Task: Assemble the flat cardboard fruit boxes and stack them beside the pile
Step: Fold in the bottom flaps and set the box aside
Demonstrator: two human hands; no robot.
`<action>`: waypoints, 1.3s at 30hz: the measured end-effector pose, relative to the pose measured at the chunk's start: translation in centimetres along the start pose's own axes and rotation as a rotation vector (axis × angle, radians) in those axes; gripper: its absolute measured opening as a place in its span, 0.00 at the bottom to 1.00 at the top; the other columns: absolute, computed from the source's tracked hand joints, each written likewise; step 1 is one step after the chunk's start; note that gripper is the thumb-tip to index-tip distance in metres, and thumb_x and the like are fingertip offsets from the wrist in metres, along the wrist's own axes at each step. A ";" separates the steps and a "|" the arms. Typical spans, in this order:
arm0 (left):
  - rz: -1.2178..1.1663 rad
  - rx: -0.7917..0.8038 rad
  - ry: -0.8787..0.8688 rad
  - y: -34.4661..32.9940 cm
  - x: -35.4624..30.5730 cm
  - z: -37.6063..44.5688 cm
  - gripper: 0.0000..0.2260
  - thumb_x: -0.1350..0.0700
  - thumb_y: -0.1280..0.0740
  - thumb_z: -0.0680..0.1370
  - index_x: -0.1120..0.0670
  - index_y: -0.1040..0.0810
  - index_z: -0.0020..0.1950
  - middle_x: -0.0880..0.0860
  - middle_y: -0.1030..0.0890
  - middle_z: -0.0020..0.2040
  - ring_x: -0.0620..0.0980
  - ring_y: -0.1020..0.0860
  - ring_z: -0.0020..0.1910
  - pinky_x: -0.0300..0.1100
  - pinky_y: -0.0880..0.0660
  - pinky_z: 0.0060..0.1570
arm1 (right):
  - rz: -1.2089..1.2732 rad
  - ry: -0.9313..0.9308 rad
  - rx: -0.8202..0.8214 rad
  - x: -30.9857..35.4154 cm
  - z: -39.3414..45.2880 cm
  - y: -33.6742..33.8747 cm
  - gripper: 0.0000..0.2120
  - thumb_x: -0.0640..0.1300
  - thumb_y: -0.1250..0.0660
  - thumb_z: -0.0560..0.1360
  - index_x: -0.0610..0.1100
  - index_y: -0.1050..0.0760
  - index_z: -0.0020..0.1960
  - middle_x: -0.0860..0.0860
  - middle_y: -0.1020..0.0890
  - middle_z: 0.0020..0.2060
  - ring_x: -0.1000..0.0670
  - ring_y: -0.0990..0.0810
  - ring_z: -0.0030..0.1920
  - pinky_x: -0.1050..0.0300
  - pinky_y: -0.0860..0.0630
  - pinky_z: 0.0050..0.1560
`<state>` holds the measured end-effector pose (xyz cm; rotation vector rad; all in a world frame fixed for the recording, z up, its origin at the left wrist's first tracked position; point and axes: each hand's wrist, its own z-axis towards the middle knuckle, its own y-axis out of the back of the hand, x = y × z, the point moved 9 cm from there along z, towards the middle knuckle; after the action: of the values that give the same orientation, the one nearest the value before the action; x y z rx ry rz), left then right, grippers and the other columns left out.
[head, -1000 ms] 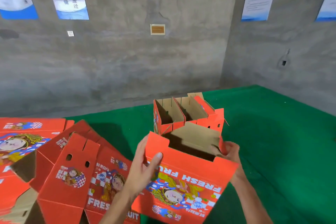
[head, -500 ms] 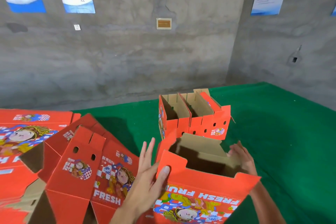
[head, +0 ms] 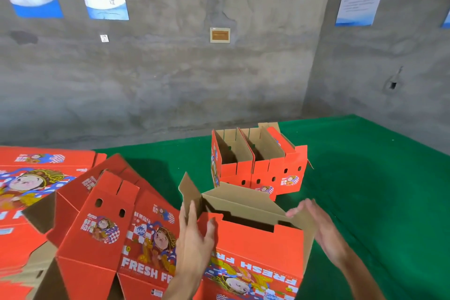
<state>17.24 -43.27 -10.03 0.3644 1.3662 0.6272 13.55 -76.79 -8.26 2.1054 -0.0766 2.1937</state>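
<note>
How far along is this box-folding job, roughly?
Done: a few assembled red cardboard boxes stand together on the green mat. In hand: one half-formed red box, top flaps up, with the left hand and right hand at its sides. Left: a sprawling pile of flat red boxes, so much remains.

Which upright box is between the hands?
The nearest box, print upside down, flanked by the left hand and right hand. The finished boxes stand behind it, untouched.
</note>
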 end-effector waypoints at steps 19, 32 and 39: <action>0.637 0.352 -0.418 -5.9 -1.2 -1.2 0.31 0.29 0.69 0.80 0.29 0.42 0.79 0.32 0.58 0.82 0.37 0.70 0.79 0.65 0.48 0.77 | -0.136 -0.067 -0.042 -1.1 0.0 -0.2 0.22 0.70 0.52 0.82 0.69 0.30 0.71 0.65 0.20 0.65 0.57 0.30 0.74 0.54 0.42 0.77; 0.388 0.187 -0.325 -4.6 -2.2 -1.9 0.27 0.30 0.51 0.82 0.41 0.40 0.78 0.39 0.39 0.77 0.39 0.41 0.77 0.57 0.40 0.75 | -0.660 0.220 -0.117 -1.5 -1.2 -2.7 0.34 0.55 0.28 0.78 0.65 0.39 0.78 0.71 0.34 0.73 0.61 0.39 0.75 0.52 0.30 0.68; 0.117 -0.014 -0.305 -2.7 -1.1 -0.7 0.07 0.56 0.38 0.85 0.53 0.20 0.56 0.53 0.28 0.74 0.49 0.33 0.74 0.49 0.36 0.76 | -0.858 0.129 -0.121 -2.8 -0.3 -3.5 0.17 0.75 0.38 0.74 0.62 0.27 0.49 0.72 0.32 0.67 0.61 0.42 0.72 0.53 0.30 0.59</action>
<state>17.05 -46.09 -10.86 0.5101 1.0538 0.6475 13.72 -73.42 -11.23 1.4983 0.5744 1.7138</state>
